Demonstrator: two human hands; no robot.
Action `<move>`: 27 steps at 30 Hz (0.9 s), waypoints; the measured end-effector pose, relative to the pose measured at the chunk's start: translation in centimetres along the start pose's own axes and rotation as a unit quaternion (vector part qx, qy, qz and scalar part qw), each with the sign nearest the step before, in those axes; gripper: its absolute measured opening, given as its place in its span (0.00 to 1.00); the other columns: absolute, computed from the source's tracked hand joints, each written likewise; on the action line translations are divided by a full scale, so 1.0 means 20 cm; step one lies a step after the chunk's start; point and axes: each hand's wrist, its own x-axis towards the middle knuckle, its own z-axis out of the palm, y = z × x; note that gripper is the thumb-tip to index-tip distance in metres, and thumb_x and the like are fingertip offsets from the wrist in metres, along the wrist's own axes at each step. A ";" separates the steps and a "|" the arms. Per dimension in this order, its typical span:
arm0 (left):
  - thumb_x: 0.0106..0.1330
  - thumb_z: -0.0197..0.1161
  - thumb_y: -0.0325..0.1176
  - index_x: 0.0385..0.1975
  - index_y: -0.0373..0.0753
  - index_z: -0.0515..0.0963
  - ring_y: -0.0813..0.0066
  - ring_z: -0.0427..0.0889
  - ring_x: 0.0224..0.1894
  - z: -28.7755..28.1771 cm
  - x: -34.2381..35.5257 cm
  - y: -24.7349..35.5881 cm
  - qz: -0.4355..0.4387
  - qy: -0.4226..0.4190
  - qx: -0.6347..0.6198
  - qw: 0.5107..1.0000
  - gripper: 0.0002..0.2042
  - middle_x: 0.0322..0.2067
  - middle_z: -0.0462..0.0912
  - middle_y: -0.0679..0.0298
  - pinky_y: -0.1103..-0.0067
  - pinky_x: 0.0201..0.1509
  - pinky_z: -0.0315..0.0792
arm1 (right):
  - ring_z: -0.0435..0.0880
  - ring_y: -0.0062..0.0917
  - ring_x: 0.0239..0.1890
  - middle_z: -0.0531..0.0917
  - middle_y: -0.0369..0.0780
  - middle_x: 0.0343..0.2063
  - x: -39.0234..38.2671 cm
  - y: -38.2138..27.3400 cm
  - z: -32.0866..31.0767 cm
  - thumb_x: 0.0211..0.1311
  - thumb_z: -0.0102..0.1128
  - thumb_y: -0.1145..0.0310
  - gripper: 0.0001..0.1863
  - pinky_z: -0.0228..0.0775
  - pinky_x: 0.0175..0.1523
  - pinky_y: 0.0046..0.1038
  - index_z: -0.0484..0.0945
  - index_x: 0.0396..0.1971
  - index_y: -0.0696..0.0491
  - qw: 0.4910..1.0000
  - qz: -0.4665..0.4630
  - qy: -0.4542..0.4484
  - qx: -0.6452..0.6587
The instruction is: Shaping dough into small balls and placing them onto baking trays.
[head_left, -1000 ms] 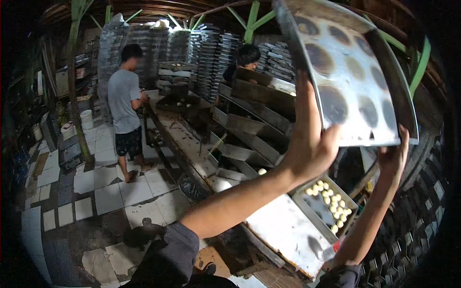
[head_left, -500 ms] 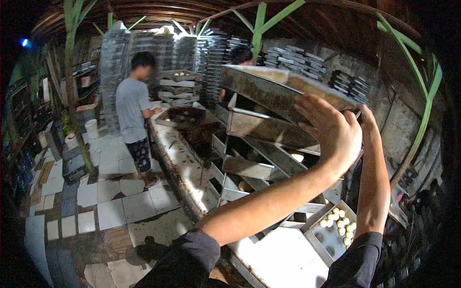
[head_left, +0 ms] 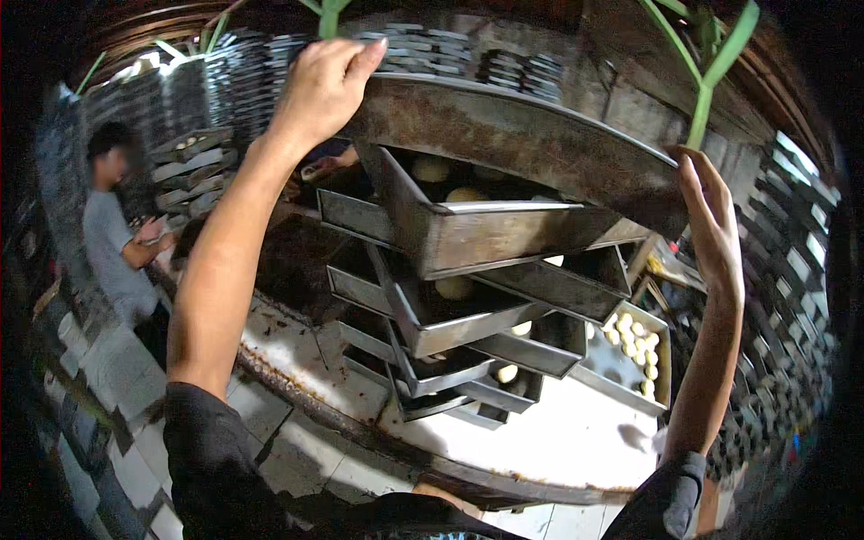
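A long, dark metal baking tray (head_left: 513, 135) lies across the top of a criss-crossed stack of trays. My left hand (head_left: 324, 94) grips its far left end, thumb raised along the rim and the other fingers partly hidden. At the opposite end my right hand (head_left: 706, 202) holds the tray's right corner. Just below is another tray (head_left: 504, 238), set at an angle, with pale round dough balls (head_left: 466, 195) inside. More dough balls show in the gaps of the lower trays (head_left: 477, 328). What the top tray contains is hidden by its wall.
The stack stands on a white-topped table (head_left: 576, 441) with a worn front edge. Right of it sits a shallow tray (head_left: 621, 387) with several dough balls. A person in a grey shirt (head_left: 112, 238) stands at the left. Stacked metal trays (head_left: 774, 297) line the right side.
My view has swung right. The top tray has turned to lie more crosswise, and my left hand, earlier near my right hand, now holds its left end.
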 end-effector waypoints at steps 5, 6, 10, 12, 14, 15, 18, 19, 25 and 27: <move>0.64 0.47 0.44 0.19 0.31 0.71 0.58 0.71 0.26 0.17 -0.09 -0.10 -0.026 0.082 -0.075 0.993 0.21 0.19 0.72 0.54 0.71 0.31 0.63 | 0.74 0.20 0.36 0.78 0.40 0.32 -0.03 -0.03 0.05 0.58 0.53 0.53 0.24 0.64 0.44 0.21 0.73 0.43 0.60 0.991 0.046 0.046 -0.118; 0.64 0.48 0.44 0.16 0.33 0.70 0.59 0.70 0.24 0.17 -0.09 -0.08 -0.025 0.103 -0.086 0.991 0.21 0.17 0.71 0.56 0.71 0.30 0.63 | 0.74 0.19 0.36 0.79 0.40 0.32 -0.05 -0.03 0.04 0.58 0.52 0.54 0.23 0.64 0.44 0.21 0.73 0.43 0.59 0.989 0.041 0.050 -0.132; 0.63 0.50 0.39 0.20 0.34 0.71 0.61 0.69 0.27 0.16 -0.10 -0.03 0.013 0.113 -0.090 0.989 0.15 0.21 0.72 0.58 0.71 0.33 0.62 | 0.75 0.18 0.37 0.79 0.38 0.35 -0.06 0.01 -0.03 0.59 0.51 0.59 0.18 0.64 0.45 0.20 0.73 0.44 0.55 0.987 0.042 0.008 -0.157; 0.63 0.49 0.37 0.26 0.34 0.74 0.64 0.73 0.34 0.14 -0.11 -0.05 0.013 0.103 -0.090 0.990 0.13 0.28 0.76 0.59 0.74 0.40 0.66 | 0.72 0.17 0.41 0.78 0.37 0.36 -0.06 0.04 0.00 0.60 0.50 0.59 0.18 0.62 0.48 0.20 0.72 0.45 0.55 0.992 0.025 0.010 -0.124; 0.65 0.47 0.35 0.38 0.35 0.75 0.68 0.73 0.44 0.13 -0.14 -0.09 0.003 0.081 -0.243 0.967 0.12 0.40 0.76 0.58 0.77 0.50 0.65 | 0.72 0.19 0.43 0.76 0.38 0.42 -0.06 0.11 -0.04 0.61 0.49 0.59 0.21 0.62 0.49 0.21 0.68 0.50 0.55 0.997 0.028 -0.016 -0.071; 0.65 0.45 0.34 0.43 0.37 0.73 0.70 0.70 0.49 0.09 -0.19 -0.04 -0.039 0.079 -0.194 0.977 0.13 0.44 0.74 0.58 0.78 0.55 0.61 | 0.72 0.21 0.44 0.74 0.39 0.45 -0.08 0.18 -0.01 0.61 0.48 0.59 0.22 0.62 0.50 0.23 0.65 0.52 0.55 1.000 0.001 0.017 -0.014; 0.65 0.41 0.27 0.51 0.35 0.67 0.70 0.67 0.54 -0.07 -0.60 -0.07 0.013 0.091 -0.093 0.991 0.15 0.51 0.70 0.59 0.76 0.59 0.58 | 0.70 0.28 0.49 0.70 0.45 0.49 -0.25 0.39 -0.04 0.63 0.41 0.53 0.24 0.64 0.51 0.31 0.63 0.52 0.55 0.987 -0.040 0.137 0.077; 0.65 0.42 0.26 0.50 0.31 0.66 0.66 0.66 0.55 -0.29 -0.83 0.01 -0.178 0.125 -0.122 0.968 0.15 0.51 0.68 0.54 0.73 0.60 0.58 | 0.72 0.26 0.46 0.72 0.44 0.45 -0.32 0.47 -0.10 0.63 0.43 0.54 0.22 0.66 0.49 0.29 0.66 0.48 0.56 0.980 -0.032 0.174 0.090; 0.63 0.44 0.28 0.49 0.30 0.65 0.64 0.66 0.53 -0.02 -1.66 0.53 -0.466 -0.062 -0.334 0.817 0.16 0.49 0.69 0.51 0.71 0.58 0.60 | 0.79 0.35 0.34 0.79 0.50 0.26 -1.24 1.97 0.02 0.54 0.50 0.65 0.12 0.69 0.39 0.35 0.76 0.22 0.58 0.873 0.382 -0.051 -0.298; 0.63 0.45 0.30 0.49 0.30 0.66 0.65 0.67 0.52 0.12 -1.76 0.75 -0.499 -0.145 -0.394 0.758 0.16 0.48 0.69 0.52 0.72 0.56 0.61 | 0.79 0.39 0.36 0.79 0.51 0.29 -1.47 2.38 -0.05 0.52 0.50 0.67 0.11 0.69 0.39 0.38 0.76 0.23 0.59 0.782 0.465 -0.123 -0.396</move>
